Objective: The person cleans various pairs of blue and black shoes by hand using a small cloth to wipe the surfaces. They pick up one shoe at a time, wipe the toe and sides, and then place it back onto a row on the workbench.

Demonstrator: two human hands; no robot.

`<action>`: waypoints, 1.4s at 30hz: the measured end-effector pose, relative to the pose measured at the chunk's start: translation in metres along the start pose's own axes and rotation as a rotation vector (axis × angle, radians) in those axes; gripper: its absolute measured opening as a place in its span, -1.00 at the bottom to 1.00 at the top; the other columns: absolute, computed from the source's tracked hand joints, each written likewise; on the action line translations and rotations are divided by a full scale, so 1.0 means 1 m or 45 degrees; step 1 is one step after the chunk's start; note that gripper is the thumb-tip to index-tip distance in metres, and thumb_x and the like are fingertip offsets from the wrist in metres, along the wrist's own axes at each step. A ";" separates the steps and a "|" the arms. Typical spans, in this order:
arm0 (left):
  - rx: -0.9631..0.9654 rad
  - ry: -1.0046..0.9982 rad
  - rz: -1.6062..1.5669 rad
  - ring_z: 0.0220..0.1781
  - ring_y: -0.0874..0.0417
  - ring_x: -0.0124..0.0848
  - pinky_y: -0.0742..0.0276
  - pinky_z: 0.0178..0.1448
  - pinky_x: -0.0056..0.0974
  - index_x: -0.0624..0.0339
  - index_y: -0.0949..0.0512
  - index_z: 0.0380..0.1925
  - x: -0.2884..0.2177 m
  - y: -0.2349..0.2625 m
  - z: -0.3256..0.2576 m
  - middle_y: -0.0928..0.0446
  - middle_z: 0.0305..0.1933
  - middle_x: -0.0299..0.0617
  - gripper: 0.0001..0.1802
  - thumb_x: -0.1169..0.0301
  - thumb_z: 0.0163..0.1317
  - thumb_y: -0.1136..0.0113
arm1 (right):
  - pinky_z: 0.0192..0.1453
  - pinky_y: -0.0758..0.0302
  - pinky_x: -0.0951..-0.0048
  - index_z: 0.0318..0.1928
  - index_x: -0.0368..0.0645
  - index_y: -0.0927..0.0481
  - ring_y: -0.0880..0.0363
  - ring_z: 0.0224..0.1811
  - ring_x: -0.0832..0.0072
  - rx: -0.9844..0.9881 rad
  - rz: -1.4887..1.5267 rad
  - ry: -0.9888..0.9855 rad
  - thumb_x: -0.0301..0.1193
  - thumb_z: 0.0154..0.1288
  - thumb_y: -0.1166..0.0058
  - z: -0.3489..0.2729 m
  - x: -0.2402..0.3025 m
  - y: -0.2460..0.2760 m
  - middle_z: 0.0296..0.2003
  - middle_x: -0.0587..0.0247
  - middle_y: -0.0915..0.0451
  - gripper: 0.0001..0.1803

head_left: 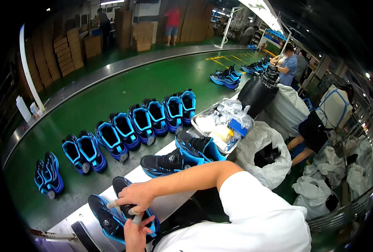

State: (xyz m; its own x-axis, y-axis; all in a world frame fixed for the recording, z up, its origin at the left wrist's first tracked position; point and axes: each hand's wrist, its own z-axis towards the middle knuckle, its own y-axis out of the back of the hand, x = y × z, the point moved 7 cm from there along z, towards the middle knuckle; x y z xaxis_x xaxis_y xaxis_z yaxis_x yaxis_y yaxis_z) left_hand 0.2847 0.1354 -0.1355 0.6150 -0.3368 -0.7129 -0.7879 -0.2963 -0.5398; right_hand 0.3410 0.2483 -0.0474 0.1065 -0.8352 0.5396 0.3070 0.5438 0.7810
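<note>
A black-and-blue sports shoe [121, 184] stands on the pale ledge in front of me, both my hands over its upper. My right hand [134, 195] reaches across from the right, fingers bent down onto the shoe and some fingertips wrapped in pale tape. My left hand [137, 233] comes from below, its taped finger meeting the right hand's fingertips near the shoe's opening. Exactly what they pinch there is hidden. Close on the left stands a matching shoe [106, 220] with a round dial on its tongue. Another pair, including this shoe [167, 161], sits beyond my right forearm.
A green conveyor belt [152, 80] carries several matching shoes [142, 122] in a row. Right of them is a metal tray [226, 147] with plastic-wrapped items. A white sack [266, 172] stands beside it. Co-workers [288, 67] are along the line. Cartons [66, 50] are stacked behind.
</note>
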 end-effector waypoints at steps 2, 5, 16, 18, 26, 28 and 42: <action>0.044 -0.014 -0.001 -0.05 -0.71 0.01 -0.64 -0.56 -0.37 0.37 -0.30 0.18 -0.001 -0.013 -0.005 -0.52 0.12 0.05 -0.60 0.43 0.40 0.15 | -0.28 -0.49 0.04 0.34 0.16 -0.35 -0.59 -0.44 0.00 0.015 0.053 0.063 -0.24 0.11 -0.04 0.002 0.004 -0.008 -0.53 0.03 -0.59 -0.31; -0.055 0.025 0.044 -0.02 -0.71 -0.08 -0.60 -0.54 -0.38 0.35 -0.31 0.17 0.001 -0.015 -0.002 -0.50 0.12 0.01 -0.63 0.41 0.42 0.10 | -0.27 -0.54 0.12 0.24 0.18 -0.51 -0.61 -0.42 0.08 0.182 0.108 -0.298 -0.28 0.19 0.02 -0.001 -0.006 -0.013 -0.43 0.03 -0.64 -0.46; -0.184 0.152 -0.017 0.07 -0.64 -0.18 -0.64 -0.50 -0.35 0.43 -0.38 0.06 -0.014 -0.039 -0.010 -0.46 0.08 0.02 -0.72 0.50 0.42 0.07 | -0.22 -0.44 0.24 0.37 0.32 -0.37 -0.49 -0.28 0.21 0.270 0.118 -0.090 -0.28 0.25 -0.03 0.012 0.001 0.005 -0.37 0.18 -0.48 -0.38; -0.185 0.145 -0.068 0.08 -0.64 -0.19 -0.68 -0.45 -0.34 0.45 -0.38 0.05 -0.014 -0.039 -0.012 -0.47 0.07 0.03 -0.72 0.52 0.41 0.09 | -0.22 -0.46 0.21 0.36 0.29 -0.36 -0.53 -0.26 0.19 0.321 0.105 -0.247 -0.26 0.24 -0.04 0.010 0.000 -0.006 -0.37 0.16 -0.51 -0.37; -0.163 0.154 -0.045 0.09 -0.64 -0.19 -0.71 -0.43 -0.35 0.44 -0.38 0.07 -0.016 -0.036 -0.013 -0.49 0.04 0.02 -0.71 0.54 0.40 0.12 | -0.29 -0.47 0.28 0.36 0.39 -0.38 -0.54 -0.38 0.24 0.217 0.179 -0.155 -0.20 0.23 -0.08 0.009 -0.006 -0.002 -0.45 0.19 -0.49 -0.37; -0.160 0.145 -0.070 0.09 -0.64 -0.19 -0.71 -0.42 -0.35 0.44 -0.38 0.07 -0.015 -0.034 -0.013 -0.49 0.04 0.01 -0.71 0.52 0.41 0.10 | -0.24 -0.49 0.26 0.35 0.38 -0.38 -0.54 -0.35 0.24 0.328 0.165 -0.288 -0.24 0.22 -0.07 0.011 -0.003 -0.014 -0.45 0.18 -0.49 -0.36; -0.151 0.164 -0.096 0.09 -0.64 -0.15 -0.72 -0.38 -0.31 0.45 -0.35 0.09 -0.015 -0.035 -0.012 -0.46 0.06 0.00 -0.69 0.52 0.41 0.13 | -0.33 -0.48 0.34 0.34 0.35 -0.40 -0.54 -0.46 0.31 0.174 0.147 -0.296 -0.23 0.27 -0.09 0.006 -0.010 -0.019 -0.51 0.24 -0.51 -0.41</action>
State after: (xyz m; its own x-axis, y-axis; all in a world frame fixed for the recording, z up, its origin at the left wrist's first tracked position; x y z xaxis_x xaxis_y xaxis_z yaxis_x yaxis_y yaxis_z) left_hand 0.3027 0.1404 -0.1006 0.6768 -0.4192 -0.6051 -0.7352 -0.4257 -0.5275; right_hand 0.3284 0.2465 -0.0653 -0.0909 -0.7347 0.6723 0.1734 0.6531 0.7372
